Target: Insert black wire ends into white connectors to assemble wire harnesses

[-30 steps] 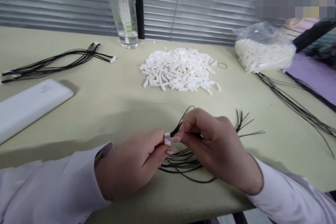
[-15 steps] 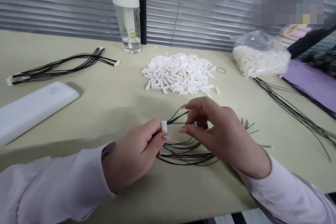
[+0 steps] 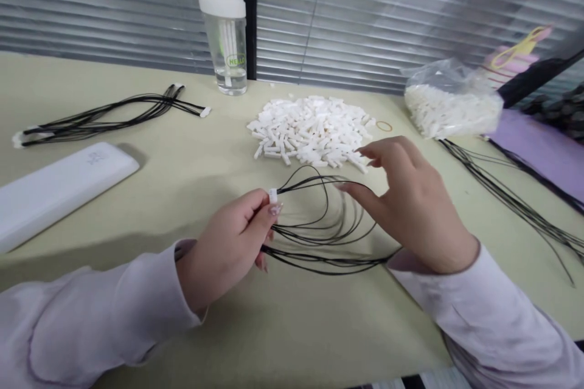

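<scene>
Between thumb and forefinger, my left hand grips a small white connector housing. Thin black wires run out of its right side and loop back toward that hand. A further bundle of black wires passes from under my left fingers to the right, beneath my right wrist. My right hand is raised above the wire loops with thumb and fingers spread apart, nothing gripped between them. Its thumb tip is beside the upper wires; whether it touches them I cannot tell.
Beyond my hands lies a pile of white connector housings, with a rubber band beside it. A water bottle, wired harnesses and a white case are left. At right are a bag of white pieces and loose black wires.
My right hand has opened and moved up and right, off the wires near the connector housing. My left hand has shifted slightly up and left with the housing. The wire loops have spread out.
</scene>
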A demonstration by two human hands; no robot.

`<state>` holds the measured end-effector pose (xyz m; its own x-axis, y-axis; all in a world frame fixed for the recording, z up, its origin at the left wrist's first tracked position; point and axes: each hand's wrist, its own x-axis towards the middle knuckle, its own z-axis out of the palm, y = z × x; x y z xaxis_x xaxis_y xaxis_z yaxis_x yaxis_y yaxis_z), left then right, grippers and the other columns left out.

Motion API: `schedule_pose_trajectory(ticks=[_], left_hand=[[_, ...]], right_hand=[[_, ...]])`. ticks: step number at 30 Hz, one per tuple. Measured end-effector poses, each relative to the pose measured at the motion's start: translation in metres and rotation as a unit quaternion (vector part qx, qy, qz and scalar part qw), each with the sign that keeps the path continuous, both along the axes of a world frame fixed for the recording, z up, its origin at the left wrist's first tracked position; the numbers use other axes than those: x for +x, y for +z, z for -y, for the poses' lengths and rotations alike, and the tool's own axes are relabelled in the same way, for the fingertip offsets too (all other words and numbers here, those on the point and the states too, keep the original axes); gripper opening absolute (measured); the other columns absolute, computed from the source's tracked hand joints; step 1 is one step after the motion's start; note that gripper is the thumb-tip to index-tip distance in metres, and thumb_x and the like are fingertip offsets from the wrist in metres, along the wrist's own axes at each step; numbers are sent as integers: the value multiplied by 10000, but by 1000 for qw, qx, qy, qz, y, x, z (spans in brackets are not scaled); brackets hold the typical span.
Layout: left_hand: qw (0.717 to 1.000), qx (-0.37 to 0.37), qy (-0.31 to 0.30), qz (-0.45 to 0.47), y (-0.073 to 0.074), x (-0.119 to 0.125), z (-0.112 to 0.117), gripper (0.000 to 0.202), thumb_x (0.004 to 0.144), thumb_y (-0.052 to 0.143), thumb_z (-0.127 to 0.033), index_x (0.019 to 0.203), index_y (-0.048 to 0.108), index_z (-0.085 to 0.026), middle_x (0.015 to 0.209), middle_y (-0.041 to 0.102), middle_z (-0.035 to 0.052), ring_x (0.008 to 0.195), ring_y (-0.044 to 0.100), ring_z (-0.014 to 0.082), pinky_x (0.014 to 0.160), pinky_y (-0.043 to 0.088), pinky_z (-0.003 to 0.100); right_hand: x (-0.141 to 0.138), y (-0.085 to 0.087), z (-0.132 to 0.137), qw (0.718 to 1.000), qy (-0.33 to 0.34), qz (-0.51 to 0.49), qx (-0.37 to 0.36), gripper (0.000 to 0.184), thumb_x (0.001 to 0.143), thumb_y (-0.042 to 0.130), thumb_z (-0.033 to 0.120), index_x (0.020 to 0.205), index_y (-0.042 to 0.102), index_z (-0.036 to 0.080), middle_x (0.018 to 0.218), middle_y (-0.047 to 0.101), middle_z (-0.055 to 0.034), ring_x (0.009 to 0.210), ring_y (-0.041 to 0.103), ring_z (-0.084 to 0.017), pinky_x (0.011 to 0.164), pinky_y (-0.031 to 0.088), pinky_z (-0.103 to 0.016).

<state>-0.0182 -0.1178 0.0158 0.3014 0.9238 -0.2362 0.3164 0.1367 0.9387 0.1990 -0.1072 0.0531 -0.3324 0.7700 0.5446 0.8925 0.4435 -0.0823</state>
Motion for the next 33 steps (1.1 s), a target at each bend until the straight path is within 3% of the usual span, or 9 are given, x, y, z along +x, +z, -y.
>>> schedule_pose_trajectory(ticks=[1,3,5,8,12,17,25,29,33], left_hand=[[1000,-6,12,5,0,1,-1,311,817,378,-476,691,402,-192,619,409,-26,531,475,99,375,472,191],[999,-13,38,11,0,2,-2,320,812,383,-484,690,406,-189,616,412,-25,529,478,101,353,465,188],[998,-9,61,14,0,3,-3,322,808,391,-487,696,419,-187,610,422,-26,516,484,98,332,447,174],[995,33,90,15,0,2,-4,311,808,403,-477,707,444,-186,604,444,-27,504,494,89,316,414,138],[991,82,107,-11,1,1,-4,295,822,392,-454,706,453,-189,592,457,-30,506,505,83,326,411,117],[991,103,85,-16,2,-1,-1,267,830,398,-423,698,440,-195,558,440,-44,481,500,76,336,426,118],[990,129,50,-1,2,-4,6,246,842,383,-376,679,418,-196,513,425,-56,434,474,61,339,423,109],[990,130,49,-6,3,-3,6,237,843,381,-364,682,420,-195,513,420,-54,432,484,66,337,425,115],[990,120,68,-4,3,-2,4,247,836,389,-392,692,431,-196,538,436,-45,459,509,76,325,418,116]], right_hand=[[-1,4,5,1000,7,-11,28,308,745,582,340,953,459,149,867,510,-99,779,491,-184,640,396,-289],[-4,14,17,998,43,-43,17,218,726,607,294,839,470,167,738,495,-48,665,466,-136,587,374,-254],[-8,21,28,990,95,-43,-98,119,755,565,234,713,472,173,623,466,-8,563,420,-95,521,329,-229],[-14,18,33,945,138,27,-296,202,830,447,223,638,475,167,578,463,8,541,405,-78,512,291,-227],[-30,-1,26,905,154,9,-397,253,875,364,232,661,480,162,608,497,22,567,414,-63,547,291,-216],[-51,-15,27,888,196,-104,-402,173,860,386,193,743,509,161,646,511,32,585,418,-42,571,294,-180],[-60,-15,30,866,209,-164,-423,200,837,401,150,643,445,143,551,420,53,508,321,-25,514,248,-156],[-63,-16,30,882,204,-145,-398,189,838,405,163,668,487,148,561,464,43,502,345,-31,516,256,-165],[-60,-19,28,934,167,-50,-312,143,814,443,169,729,559,165,676,535,-1,635,457,-75,594,313,-192]])
